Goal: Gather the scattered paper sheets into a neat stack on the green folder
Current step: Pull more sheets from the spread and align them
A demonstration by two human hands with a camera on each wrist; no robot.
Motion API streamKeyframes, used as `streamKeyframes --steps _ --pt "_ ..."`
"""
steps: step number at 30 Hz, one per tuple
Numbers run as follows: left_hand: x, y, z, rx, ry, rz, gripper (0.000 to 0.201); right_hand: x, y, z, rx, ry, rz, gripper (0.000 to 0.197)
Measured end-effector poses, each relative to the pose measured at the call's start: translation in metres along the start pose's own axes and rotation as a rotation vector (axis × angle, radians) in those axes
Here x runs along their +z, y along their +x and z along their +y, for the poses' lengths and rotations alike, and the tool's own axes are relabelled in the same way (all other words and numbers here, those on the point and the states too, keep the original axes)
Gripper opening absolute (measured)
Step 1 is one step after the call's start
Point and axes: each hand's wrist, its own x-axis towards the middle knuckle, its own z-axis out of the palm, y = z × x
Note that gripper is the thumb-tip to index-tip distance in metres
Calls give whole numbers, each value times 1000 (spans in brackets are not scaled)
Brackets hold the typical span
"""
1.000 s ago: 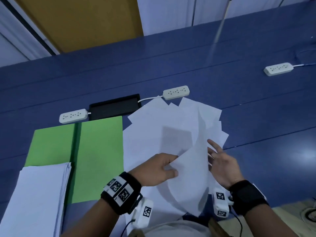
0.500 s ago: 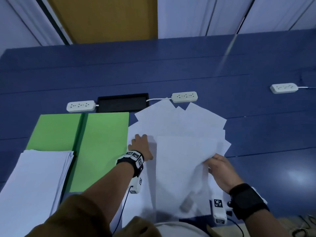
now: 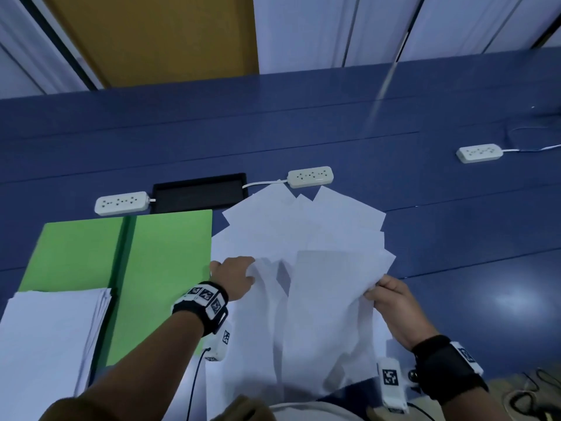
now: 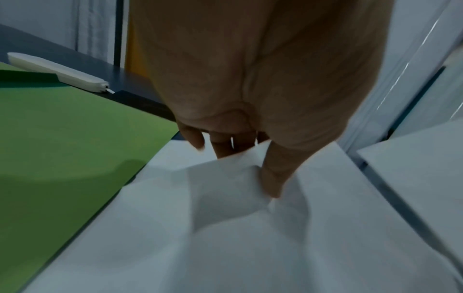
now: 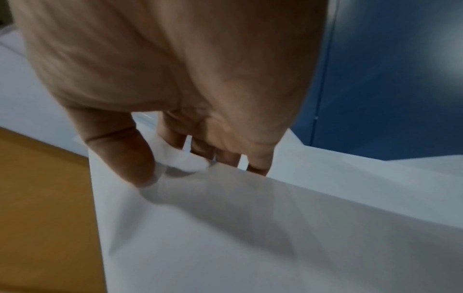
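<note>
Paper sheets [image 3: 303, 235], white, fanned in a loose pile just right of the green folder [image 3: 170, 253], overlapping at odd angles. Folder lies open and flat on the blue table [image 3: 394, 123], dark crease down its middle. On the folder's near-left part sits a squared stack of sheets [image 3: 45, 338].

Left hand [image 3: 235, 276] is right at the folder's right edge, thumb [image 4: 273, 174] on top and fingers curled under, pinching the corner of a lifted sheet [image 3: 267, 329] — wrist cam shows the paper buckling at the grip. Right hand [image 3: 391, 302], well right of the folder, pinches the right edge of another raised sheet [image 3: 321, 314] between thumb [image 5: 125, 156] and fingers; paper bows down from there toward the person.

Beyond the folder: white power strip [image 3: 121, 202] just past its far edge, black tray [image 3: 198, 192] next to that, 2nd power strip [image 3: 310, 176] touching the pile's far tip, 3rd one [image 3: 479, 152] far off to the right.

Wrist bands [image 3: 202, 302] carry black-and-white square marker codes; no readable text or brand on anything, sheets look blank.
</note>
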Motion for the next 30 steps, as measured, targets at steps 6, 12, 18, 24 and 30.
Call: streamKeyframes --steps 6,12,18,24,30 --pt "-38 -23 11 224 -260 160 31 18 -15 -63 -123 -185 -384 29" --pt "-69 -34 47 337 -378 204 33 19 -12 -114 -233 -296 -562 12" --pt "-86 -40 75 537 -410 56 32 28 24 -85 -156 -267 -402 46" --pt "-92 -31 86 563 -704 -25 35 40 46 -44 -68 -251 -290 19" --pt "-79 6 65 196 -1017 -2 44 26 54 -22 1 -212 -74 29"
